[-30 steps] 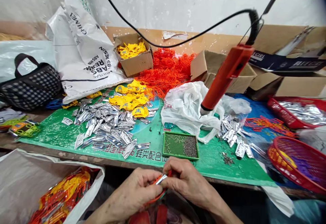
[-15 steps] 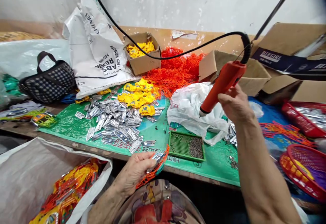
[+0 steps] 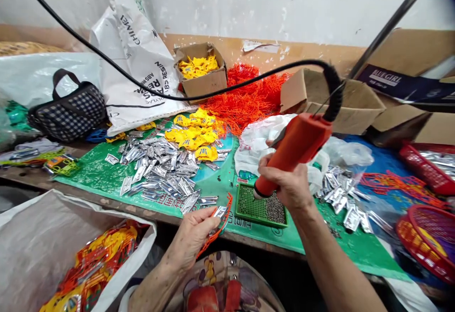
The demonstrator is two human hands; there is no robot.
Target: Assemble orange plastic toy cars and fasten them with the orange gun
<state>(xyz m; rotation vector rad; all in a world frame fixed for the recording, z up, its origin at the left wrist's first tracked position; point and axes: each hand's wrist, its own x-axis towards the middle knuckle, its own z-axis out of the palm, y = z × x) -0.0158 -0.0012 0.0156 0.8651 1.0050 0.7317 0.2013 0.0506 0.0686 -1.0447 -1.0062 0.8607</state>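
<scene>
My left hand [image 3: 195, 234] pinches a small assembly at the table's front edge: a silvery plate [image 3: 221, 213] set against an orange plastic lattice strip [image 3: 227, 215]. My right hand [image 3: 289, 182] is wrapped round a red electric screwdriver [image 3: 296, 146], its tip slanting down to the left. The tip is over the green perforated tray [image 3: 245, 212]; whether it touches cannot be made out. Small dark screws [image 3: 275, 208] are heaped at the tray's right side. A black cable [image 3: 199, 96] runs from the screwdriver's top to the upper left.
Silvery plates [image 3: 159, 170] and yellow plastic pieces [image 3: 195, 134] lie left of the tray, with a red-orange lattice heap [image 3: 249, 92] behind. A white sack [image 3: 103, 250] stands at front left. Cardboard boxes [image 3: 359, 108] and red baskets [image 3: 423, 236] are at the right.
My right hand has brought the screwdriver down and left to the screw tray, and its cable sags lower. The left hand has shifted slightly right and turned the assembly a little.
</scene>
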